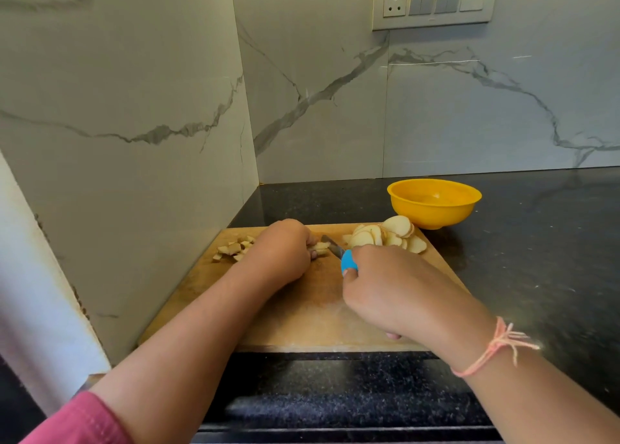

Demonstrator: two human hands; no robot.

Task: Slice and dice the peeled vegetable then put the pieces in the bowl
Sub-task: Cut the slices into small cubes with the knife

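Observation:
On the wooden cutting board (302, 309), my left hand (283, 249) curls its fingers over a few pale potato slices (320, 248) and holds them down. My right hand (392, 286) grips a knife by its blue handle (348, 263), and the blade (332, 245) meets those slices. A pile of round potato slices (385, 237) lies at the board's far right corner. Diced pieces (235, 247) lie at the far left of the board. Just beyond the board's right corner stands a yellow bowl (434, 202), and I see nothing inside it.
The board lies on a black granite counter (536, 259), tight against a marble side wall (134, 141) on the left. A marble back wall with a switch plate (434, 2) rises behind the bowl. The counter's front edge runs below the board.

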